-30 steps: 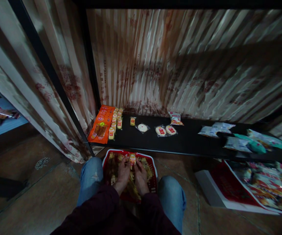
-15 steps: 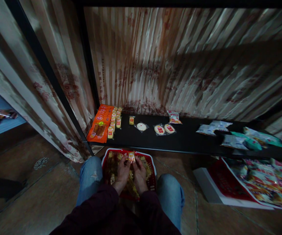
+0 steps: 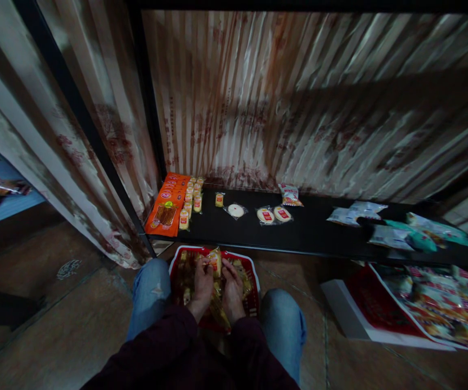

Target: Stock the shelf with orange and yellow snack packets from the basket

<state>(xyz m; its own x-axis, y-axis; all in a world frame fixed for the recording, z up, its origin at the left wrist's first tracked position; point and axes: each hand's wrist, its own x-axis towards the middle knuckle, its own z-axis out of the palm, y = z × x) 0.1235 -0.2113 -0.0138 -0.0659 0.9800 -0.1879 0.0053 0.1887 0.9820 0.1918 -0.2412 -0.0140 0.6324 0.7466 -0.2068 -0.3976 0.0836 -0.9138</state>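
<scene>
Between my knees on the floor sits a red basket (image 3: 253,303) full of small yellow snack packets. Both hands are in it. My left hand (image 3: 202,283) pinches a small yellow packet (image 3: 215,260) and holds it up over the basket's far end. My right hand (image 3: 232,285) lies next to it with curled fingers on the packets; what it grips is hidden. Ahead, a low black shelf (image 3: 311,238) carries a row of the same yellow packets (image 3: 189,203) beside flat orange packs (image 3: 168,206).
Round white cakes (image 3: 273,215), a single yellow packet (image 3: 219,199) and a red-white bag (image 3: 290,195) lie mid-shelf; pale and green bags (image 3: 404,234) lie at its right. A red-and-white carton of snacks (image 3: 413,306) rests on the floor at right. Striped sheeting hangs behind and left.
The packet was held between both hands; now my left hand alone holds it, tilted and slightly left, while my right hand has dropped onto the basket's contents.
</scene>
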